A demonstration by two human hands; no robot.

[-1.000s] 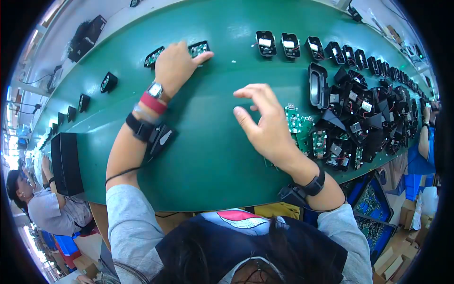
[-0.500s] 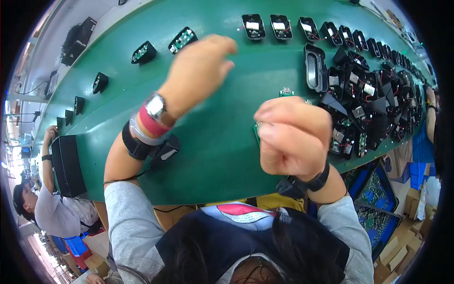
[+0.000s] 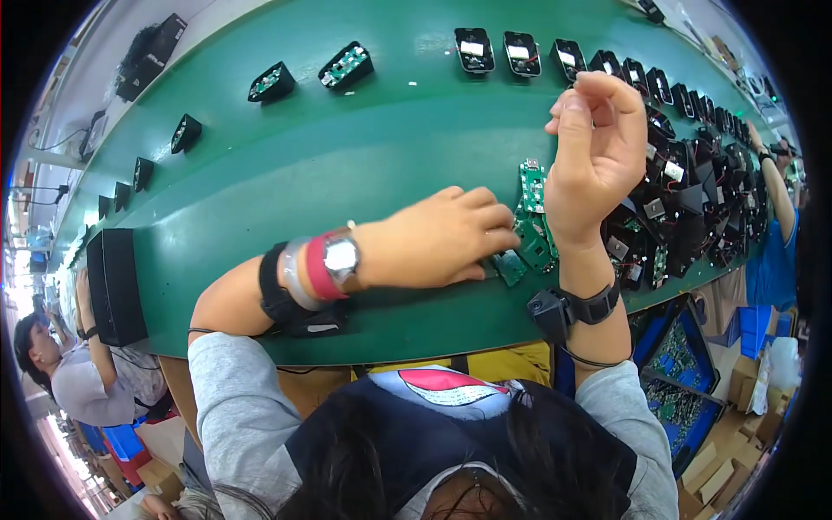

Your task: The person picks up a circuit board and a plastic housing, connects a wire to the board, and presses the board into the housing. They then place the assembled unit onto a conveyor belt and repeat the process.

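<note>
My left hand (image 3: 442, 238) is over the table, palm down, fingers bent and thumb apart from them. Its fingertips reach the edge of several green circuit boards (image 3: 535, 249); whether they touch the nearest board is unclear. One narrow board (image 3: 532, 186) with a metal connector lies at the far end of that group. My right hand (image 3: 598, 165) is raised beyond the boards, palm showing, with loosely curved fingers and nothing visible in it. Behind it is the near edge of a heap of black plastic housings (image 3: 693, 198) with wires and metal parts.
A row of open black casings (image 3: 474, 50) runs along the far edge to the right. Black housings with boards (image 3: 347, 66) stand spaced out at far left. A black box (image 3: 117, 286) is at the left edge. Co-workers are at both sides; blue trays (image 3: 680, 381) of boards sit below right.
My left hand has moved from the far-left housings right and nearer, down to the circuit boards. My right hand has risen away from the boards and its closed fingers have loosened.
</note>
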